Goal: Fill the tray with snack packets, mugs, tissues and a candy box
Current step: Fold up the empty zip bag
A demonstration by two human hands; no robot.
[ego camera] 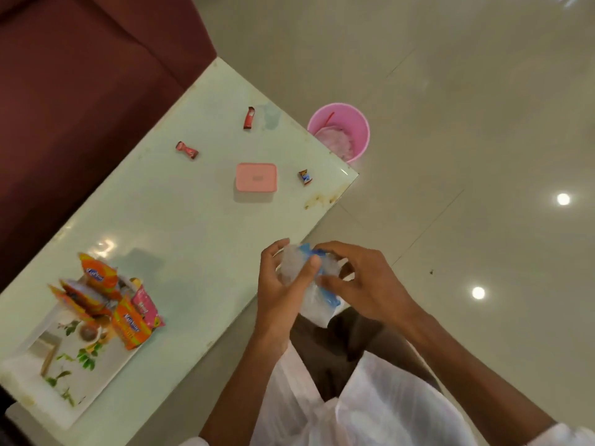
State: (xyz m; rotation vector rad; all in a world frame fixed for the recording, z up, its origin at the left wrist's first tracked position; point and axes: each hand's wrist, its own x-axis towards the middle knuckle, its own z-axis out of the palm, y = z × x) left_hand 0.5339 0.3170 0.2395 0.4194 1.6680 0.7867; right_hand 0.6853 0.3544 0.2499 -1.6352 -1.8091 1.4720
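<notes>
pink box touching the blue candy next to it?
Apart. The head view shows bare tabletop between the pink box and the blue candy.

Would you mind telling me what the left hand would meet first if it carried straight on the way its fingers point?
Probably the pink lidded box. The left hand, holding the clear and blue plastic packet, points up the glass table towards it, though depth is unclear.

We seem to be in a home sitting room. A maroon sofa (80,91) fills the upper left, beside a glass-topped table (180,226) on glossy floor tiles (467,107).
</notes>
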